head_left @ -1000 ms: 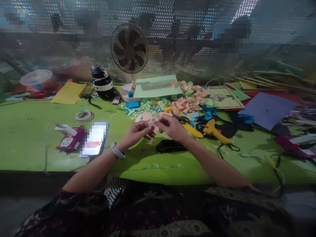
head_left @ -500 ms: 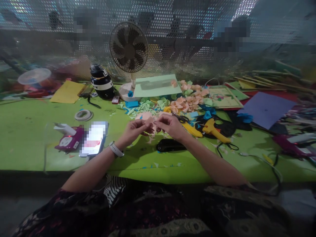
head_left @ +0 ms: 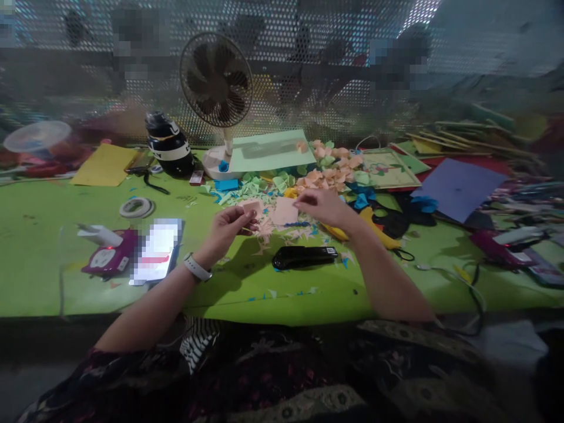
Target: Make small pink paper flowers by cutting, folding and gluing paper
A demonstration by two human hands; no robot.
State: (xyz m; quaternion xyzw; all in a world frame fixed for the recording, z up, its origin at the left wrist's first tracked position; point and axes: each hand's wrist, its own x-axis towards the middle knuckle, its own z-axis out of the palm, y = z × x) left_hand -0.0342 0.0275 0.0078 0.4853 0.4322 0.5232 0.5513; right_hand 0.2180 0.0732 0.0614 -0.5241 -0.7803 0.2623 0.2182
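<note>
My left hand (head_left: pixel 229 226), with a pale watch strap on its wrist, pinches a small folded piece of pink paper (head_left: pixel 252 207) between thumb and fingers. Just to its right, a larger pink paper square (head_left: pixel 285 210) lies over paper scraps. My right hand (head_left: pixel 325 207) is at that square's right edge, its fingers drawn together; what they hold, if anything, is hidden. A dark blue twisted strip (head_left: pixel 296 224) lies at the square's lower edge. Nearer to me lies a black stapler-like tool (head_left: pixel 304 257).
Behind my hands are piles of green paper pieces (head_left: pixel 282 183) and peach paper pieces (head_left: pixel 335 170). A fan (head_left: pixel 217 82) and black bottle (head_left: pixel 170 147) stand behind. Left are a tape roll (head_left: pixel 136 207), a phone (head_left: pixel 156 252) and a purple device (head_left: pixel 110 252). Yellow-handled tools (head_left: pixel 383 232) lie right.
My hands have moved apart from where they met over the pink paper. The left keeps a small piece; the right has shifted right, uncovering the pink square and the black tool.
</note>
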